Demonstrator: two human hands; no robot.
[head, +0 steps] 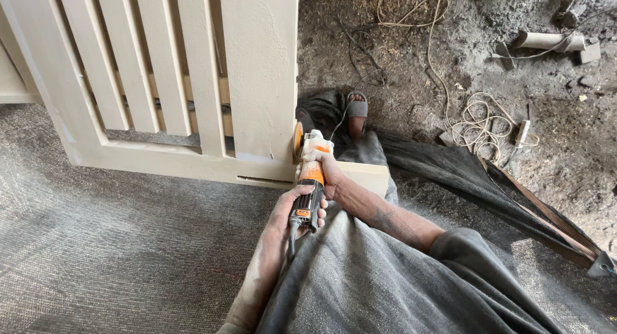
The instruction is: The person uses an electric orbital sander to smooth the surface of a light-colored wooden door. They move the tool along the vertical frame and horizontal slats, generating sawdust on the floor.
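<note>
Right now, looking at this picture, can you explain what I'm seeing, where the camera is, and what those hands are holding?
The camera sits on a person's head and looks down at their own two arms, so there is just this one view. Both hands grip an orange and black power sander: the left hand holds the back end where the cord comes out, and the right hand holds the front. The sander's round disc is at the edge of a pale wooden slatted frame. A dusty grey mat lies below. On the dirt ground beyond are a coiled cord and the person's sandalled foot.
</note>
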